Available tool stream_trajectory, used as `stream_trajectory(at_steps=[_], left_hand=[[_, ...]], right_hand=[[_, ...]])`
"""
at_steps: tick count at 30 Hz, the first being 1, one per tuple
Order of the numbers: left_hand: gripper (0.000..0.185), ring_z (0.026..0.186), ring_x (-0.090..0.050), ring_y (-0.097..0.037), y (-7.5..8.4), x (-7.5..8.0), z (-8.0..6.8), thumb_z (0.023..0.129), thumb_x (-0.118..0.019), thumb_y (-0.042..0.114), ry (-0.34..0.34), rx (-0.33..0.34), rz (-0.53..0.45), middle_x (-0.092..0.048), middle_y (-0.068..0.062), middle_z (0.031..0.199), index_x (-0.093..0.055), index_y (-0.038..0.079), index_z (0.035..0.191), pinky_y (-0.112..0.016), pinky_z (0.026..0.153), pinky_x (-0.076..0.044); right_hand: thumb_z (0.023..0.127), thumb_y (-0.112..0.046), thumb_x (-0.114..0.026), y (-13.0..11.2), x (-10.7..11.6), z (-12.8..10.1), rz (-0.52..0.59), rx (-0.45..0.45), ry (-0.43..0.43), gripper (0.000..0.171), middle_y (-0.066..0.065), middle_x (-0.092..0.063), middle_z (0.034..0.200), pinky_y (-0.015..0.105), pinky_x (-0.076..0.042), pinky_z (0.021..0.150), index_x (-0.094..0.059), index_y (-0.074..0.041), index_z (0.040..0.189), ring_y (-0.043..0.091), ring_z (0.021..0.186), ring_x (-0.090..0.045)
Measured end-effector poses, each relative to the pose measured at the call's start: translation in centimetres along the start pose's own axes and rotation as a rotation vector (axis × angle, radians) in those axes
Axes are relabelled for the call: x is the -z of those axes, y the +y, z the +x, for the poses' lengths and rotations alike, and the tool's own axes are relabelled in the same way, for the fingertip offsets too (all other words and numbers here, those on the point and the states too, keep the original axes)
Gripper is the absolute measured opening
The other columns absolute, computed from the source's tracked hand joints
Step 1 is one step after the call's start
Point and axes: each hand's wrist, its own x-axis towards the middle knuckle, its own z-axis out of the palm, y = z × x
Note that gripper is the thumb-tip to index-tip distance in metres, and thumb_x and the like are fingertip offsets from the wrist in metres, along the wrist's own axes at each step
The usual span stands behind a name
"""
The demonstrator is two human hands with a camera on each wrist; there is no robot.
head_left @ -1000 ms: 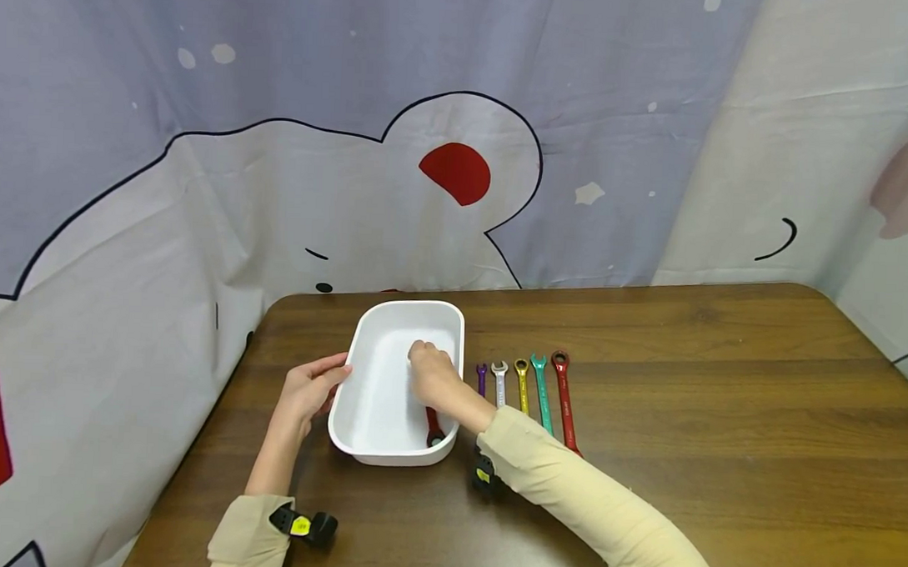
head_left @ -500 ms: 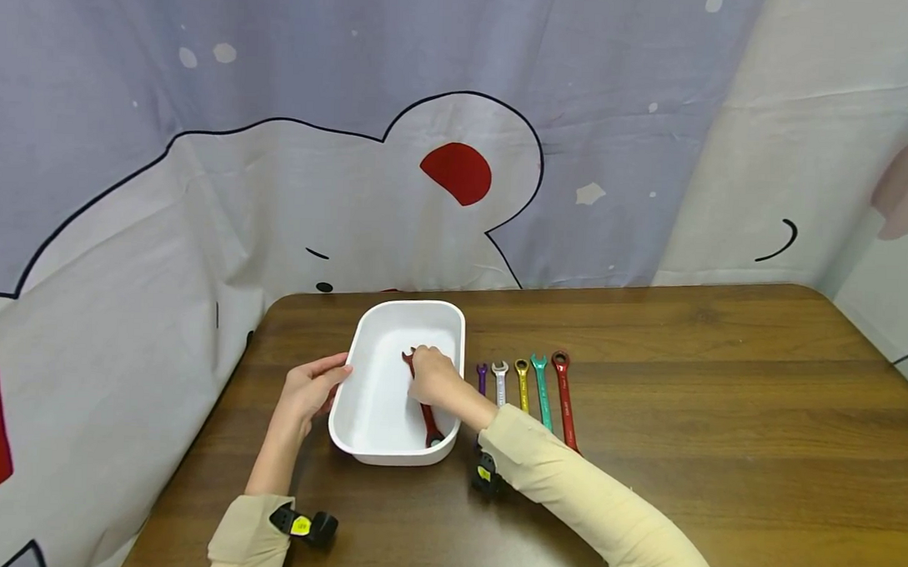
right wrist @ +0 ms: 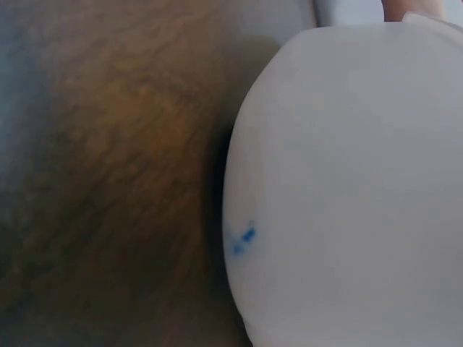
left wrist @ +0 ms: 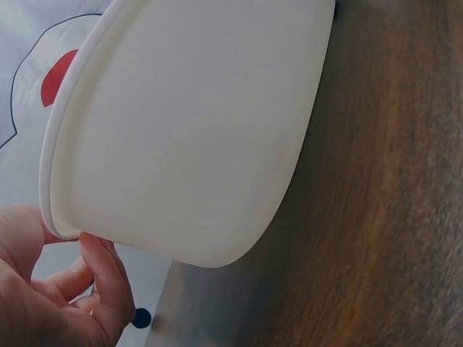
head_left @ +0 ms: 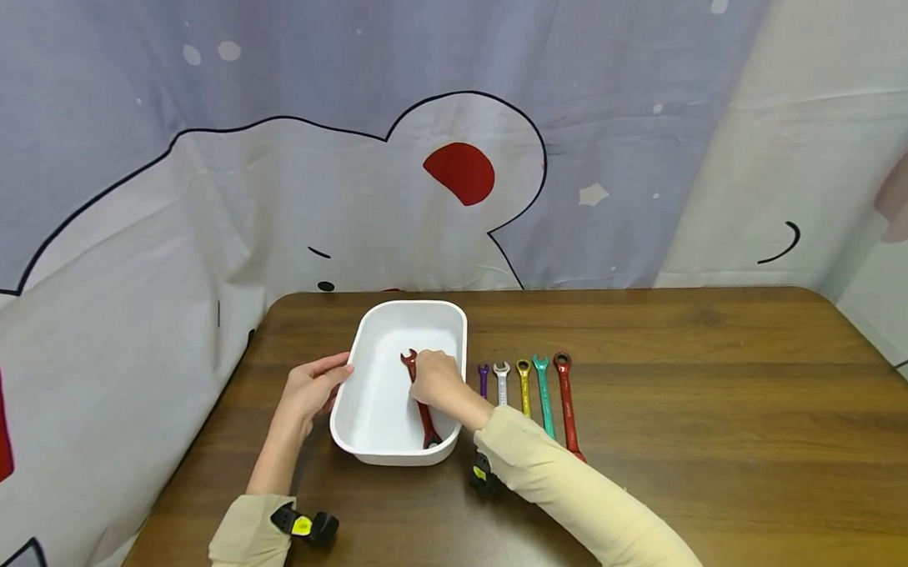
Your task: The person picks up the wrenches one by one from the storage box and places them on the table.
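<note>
White plastic fills both wrist views: only the tub's [left wrist: 195,137] outer wall and the table [right wrist: 108,181] show there, the tub's inside hidden. From the head view, the right hand [head_left: 435,380] covers the middle of the red wrench [head_left: 423,416] lying in the tub; whether its fingers grasp or merely rest on it cannot be told. The left hand [head_left: 311,389] holds the tub's left rim, fingers curled under it.
</note>
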Motion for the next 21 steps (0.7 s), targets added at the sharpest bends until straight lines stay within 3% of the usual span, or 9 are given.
stream_trajectory(at_steps=[6, 13, 21], left_hand=[[0.042, 0.069, -0.058, -0.003, 0.05, 0.02, -0.01, 0.093, -0.062, 0.024, 0.000, 0.005, -0.001, -0.067, 0.003, 0.094, -0.058, 0.010, 0.133, -0.019, 0.058, -0.046], [0.044, 0.070, -0.057, -0.003, 0.13, 0.09, -0.02, 0.092, -0.062, 0.025, -0.007, 0.000, -0.002, -0.068, 0.002, 0.096, -0.058, 0.009, 0.133, -0.020, 0.058, -0.045], [0.043, 0.072, -0.057, -0.003, 0.14, 0.12, -0.20, 0.093, -0.062, 0.026, -0.007, 0.006, 0.011, -0.068, -0.002, 0.104, -0.057, 0.010, 0.133, -0.021, 0.060, -0.044]], right_hand=[[0.073, -0.007, -0.073, 0.16, -0.16, 0.22, 0.046, -0.016, 0.012, 0.014, 0.006, -0.058, 0.065, 0.025, -0.040, 0.050, -0.059, -0.004, 0.074, 0.017, 0.056, -0.051], [0.073, -0.006, -0.072, 0.25, 0.04, 0.37, 0.143, -0.069, -0.032, 0.015, 0.006, -0.058, 0.059, 0.018, -0.039, 0.039, -0.056, -0.004, 0.073, 0.009, 0.037, -0.050], [0.075, -0.009, -0.074, 0.33, 0.00, 0.21, 0.186, -0.062, -0.049, 0.021, 0.003, -0.055, 0.053, 0.018, -0.038, 0.040, -0.053, -0.006, 0.070, 0.006, 0.034, -0.047]])
